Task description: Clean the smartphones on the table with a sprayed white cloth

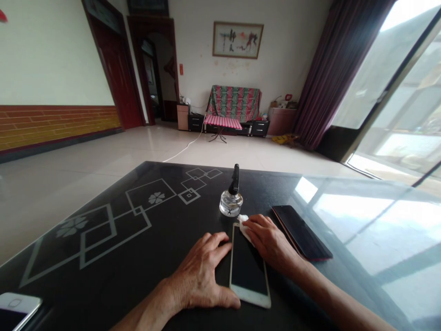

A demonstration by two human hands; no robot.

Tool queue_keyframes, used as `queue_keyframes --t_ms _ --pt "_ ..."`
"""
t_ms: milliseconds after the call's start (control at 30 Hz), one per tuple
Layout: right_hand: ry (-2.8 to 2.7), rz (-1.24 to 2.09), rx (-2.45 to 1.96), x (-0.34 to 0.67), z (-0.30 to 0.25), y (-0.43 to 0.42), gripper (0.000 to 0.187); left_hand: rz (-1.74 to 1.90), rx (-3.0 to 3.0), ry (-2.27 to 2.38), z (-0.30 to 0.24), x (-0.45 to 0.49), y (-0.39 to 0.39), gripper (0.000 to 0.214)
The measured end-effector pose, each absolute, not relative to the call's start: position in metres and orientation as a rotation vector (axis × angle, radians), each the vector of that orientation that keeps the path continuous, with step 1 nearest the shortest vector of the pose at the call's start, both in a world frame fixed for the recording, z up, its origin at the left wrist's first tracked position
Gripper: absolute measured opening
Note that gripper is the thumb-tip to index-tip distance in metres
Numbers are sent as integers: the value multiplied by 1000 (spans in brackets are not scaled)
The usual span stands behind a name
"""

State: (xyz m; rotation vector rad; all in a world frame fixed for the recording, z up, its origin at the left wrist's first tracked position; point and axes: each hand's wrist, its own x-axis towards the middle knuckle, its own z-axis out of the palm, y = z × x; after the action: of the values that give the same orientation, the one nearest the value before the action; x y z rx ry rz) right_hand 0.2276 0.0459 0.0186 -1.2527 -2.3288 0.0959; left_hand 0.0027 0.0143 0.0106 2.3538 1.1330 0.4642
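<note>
A white-framed smartphone (248,266) with a dark screen lies flat on the black table. Along its left edge rests my left hand (203,271), thumb at the lower corner and fingers spread against the upper side. My right hand (265,236) is closed over a white tissue or cloth (243,220), pressing it on the phone's upper right part; most of the cloth is hidden under the fingers. Just beyond the phone stands a clear spray bottle (230,203) with a black nozzle, upright and touched by neither hand.
Right of my right forearm lies a dark phone in a reddish case (303,232). Part of another white phone (19,308) shows at the table's left front. The glossy black table (161,257) has grey diamond patterns. A small striped table (223,122) stands across the room.
</note>
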Motion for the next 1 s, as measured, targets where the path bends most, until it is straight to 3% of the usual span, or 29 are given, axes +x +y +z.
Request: queue_keyframes --t_ms 600,1000 --pt "-2618 466 -1087 207 44 -15 12 588 2375 1100 6 4 14 82" --pt "-2361 136 -1192 225 16 43 22 475 2392 1138 11 3 14 93"
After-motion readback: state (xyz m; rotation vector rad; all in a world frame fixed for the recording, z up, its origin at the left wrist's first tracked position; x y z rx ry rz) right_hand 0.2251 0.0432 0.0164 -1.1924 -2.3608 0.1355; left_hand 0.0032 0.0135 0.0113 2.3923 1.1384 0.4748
